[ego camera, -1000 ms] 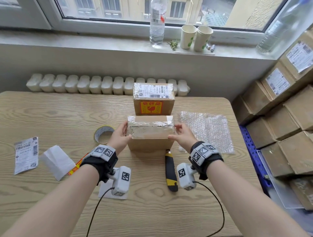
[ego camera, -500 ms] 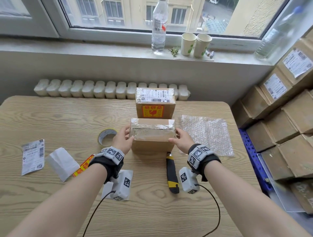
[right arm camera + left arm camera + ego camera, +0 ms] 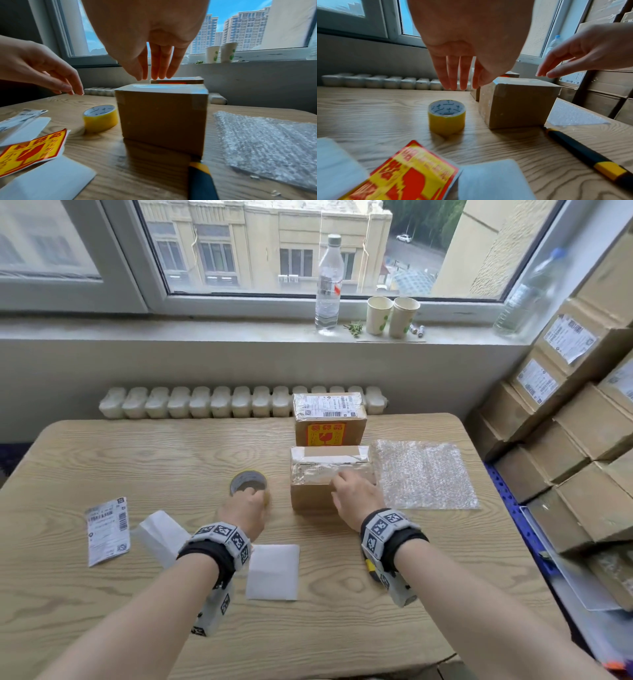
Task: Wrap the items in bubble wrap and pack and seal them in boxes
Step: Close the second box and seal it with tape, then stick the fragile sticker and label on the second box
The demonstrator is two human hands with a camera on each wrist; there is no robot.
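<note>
A taped cardboard box (image 3: 315, 494) (image 3: 518, 104) (image 3: 163, 119) stands on the wooden table (image 3: 137, 460). My right hand (image 3: 354, 494) (image 3: 154, 65) hovers open just above its near top edge, fingers straight and pointing down. My left hand (image 3: 245, 506) (image 3: 458, 75) is open to the left of the box, above a yellow tape roll (image 3: 248, 482) (image 3: 447, 117) (image 3: 101, 117), holding nothing. Behind stands a second sealed box (image 3: 329, 419) with a shipping label and a red-yellow fragile sticker. A bubble wrap sheet (image 3: 424, 474) (image 3: 267, 146) lies flat to the right.
A black-yellow utility knife (image 3: 590, 157) (image 3: 200, 181) lies in front of the box. A loose fragile sticker (image 3: 406, 174) (image 3: 32, 150), white backing papers (image 3: 274, 571) and a shipping label (image 3: 107, 530) lie at front left. Stacked cartons (image 3: 582, 440) fill the right side. Bottle (image 3: 329, 282) and cups (image 3: 392, 316) stand on the sill.
Both hands have let go of the box's sides. The left hand moved left over the tape roll; the right hand rose above the box's top. The head view tilted up.
</note>
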